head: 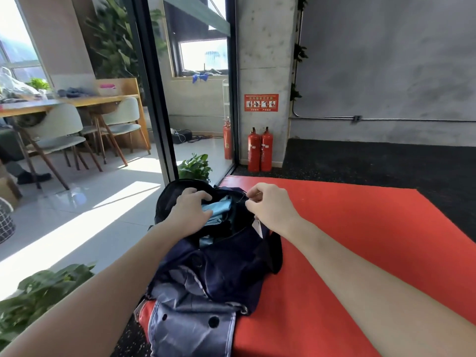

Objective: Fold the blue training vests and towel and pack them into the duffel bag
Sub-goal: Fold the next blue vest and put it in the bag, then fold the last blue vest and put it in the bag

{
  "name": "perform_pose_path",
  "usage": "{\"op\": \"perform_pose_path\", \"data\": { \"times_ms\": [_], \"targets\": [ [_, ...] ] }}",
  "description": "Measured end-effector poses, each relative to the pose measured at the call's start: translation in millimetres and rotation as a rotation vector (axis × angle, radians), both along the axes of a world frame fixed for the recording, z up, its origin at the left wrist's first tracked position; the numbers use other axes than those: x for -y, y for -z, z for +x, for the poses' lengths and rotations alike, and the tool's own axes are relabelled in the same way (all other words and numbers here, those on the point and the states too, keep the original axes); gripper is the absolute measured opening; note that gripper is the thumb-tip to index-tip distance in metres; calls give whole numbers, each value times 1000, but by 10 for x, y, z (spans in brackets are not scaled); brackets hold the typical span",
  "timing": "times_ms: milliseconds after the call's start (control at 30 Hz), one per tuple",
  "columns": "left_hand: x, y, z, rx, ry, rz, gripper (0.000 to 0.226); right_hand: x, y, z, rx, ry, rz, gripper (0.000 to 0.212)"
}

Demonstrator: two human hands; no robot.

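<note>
A dark navy duffel bag (213, 274) lies on the left edge of a red mat (347, 248), its mouth open at the far end. Light blue folded fabric (215, 215) shows inside the opening. My left hand (192, 210) reaches into the mouth with fingers curled over the blue fabric and the bag's far rim. My right hand (270, 202) is at the right side of the opening and pinches the bag's edge near the zipper between thumb and fingers. A small white tag (258, 226) hangs under that hand.
Two red fire extinguishers (260, 150) stand against the concrete pillar beyond the mat. A potted plant (195, 167) sits just past the bag, another plant (38, 295) at lower left. A glass partition (154, 99) and chairs (59, 135) with a table are to the left.
</note>
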State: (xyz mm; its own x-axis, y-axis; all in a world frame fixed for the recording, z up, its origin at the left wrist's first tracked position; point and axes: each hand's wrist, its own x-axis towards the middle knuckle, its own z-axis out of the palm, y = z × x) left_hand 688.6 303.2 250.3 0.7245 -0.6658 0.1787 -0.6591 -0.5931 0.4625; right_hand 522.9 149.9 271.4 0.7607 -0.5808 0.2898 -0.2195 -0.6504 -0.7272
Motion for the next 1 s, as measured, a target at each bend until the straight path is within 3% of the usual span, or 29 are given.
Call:
{"op": "perform_pose_path", "data": {
  "times_ms": [267,433,1000],
  "targets": [
    [514,-247,-1234,183,215,-162,42,400,-29,-1244,6,128,-33,15],
    [1003,-254,-2387,191,349,-183,39,634,80,-2407,5,278,-6,11],
    [2074,554,-5967,115,898,23,37,888,1167,-6376,-175,802,232,15]
  ]
}}
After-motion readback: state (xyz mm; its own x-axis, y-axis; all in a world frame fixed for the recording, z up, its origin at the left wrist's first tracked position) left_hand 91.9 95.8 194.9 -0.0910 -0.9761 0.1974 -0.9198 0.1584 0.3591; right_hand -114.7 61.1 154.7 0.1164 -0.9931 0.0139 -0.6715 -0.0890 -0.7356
